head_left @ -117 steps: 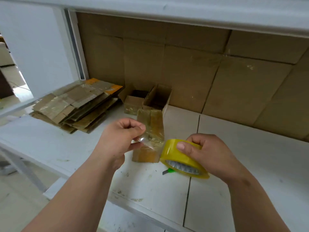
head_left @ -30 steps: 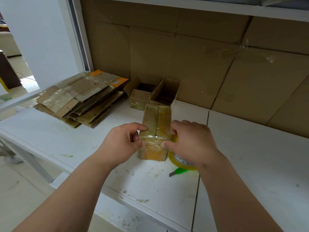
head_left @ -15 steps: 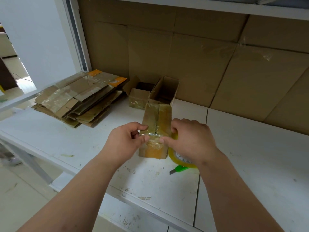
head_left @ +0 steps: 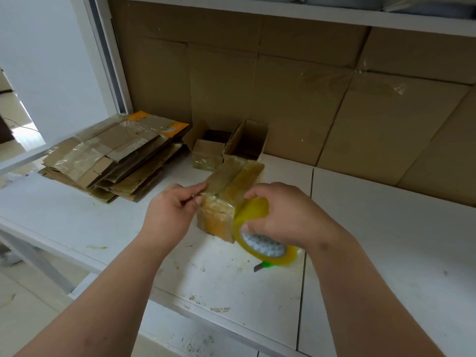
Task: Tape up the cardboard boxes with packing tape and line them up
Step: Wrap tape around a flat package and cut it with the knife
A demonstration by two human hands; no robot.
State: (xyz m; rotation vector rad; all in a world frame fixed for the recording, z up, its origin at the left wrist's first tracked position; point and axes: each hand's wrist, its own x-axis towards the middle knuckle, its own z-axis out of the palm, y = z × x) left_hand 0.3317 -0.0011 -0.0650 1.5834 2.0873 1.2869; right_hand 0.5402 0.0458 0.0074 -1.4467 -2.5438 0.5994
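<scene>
Surface: white table (head_left: 386, 253), made of panels with a seam running front to back; scuffed, with yellowish residue and small scraps near the front edge. Behind it, a wall lined with brown cardboard sheets (head_left: 283, 86), some carrying wrinkled clear tape. A white shelf (head_left: 257, 11) runs overhead. White frame and wall at left; pale floor below left.

Count, boxes: three standing. One closed, taped box (head_left: 231, 199) at table centre, set at a slight angle, glossy with tape over top and near end. Two open boxes (head_left: 226, 148) behind it, side by side against the cardboard wall, flaps up; the closed box's far end lies just in front of them.

Count, flattened cardboard: one stack (head_left: 113, 161) at rear left of the table; number of pieces cannot be told. One piece shows orange print.

Count, tape: one yellow roll (head_left: 260, 233), pressed against the closed box's right near corner.

Count, cutter: one, green (head_left: 262, 266), mostly hidden under the roll, lying on the table.

Left hand (head_left: 172, 210): grip curled, fingertips and thumb pinching at the left upper edge of the closed box.

Right hand (head_left: 288, 215): grip closed around the tape roll, fingers over its outer rim, thumb at the core.
</scene>
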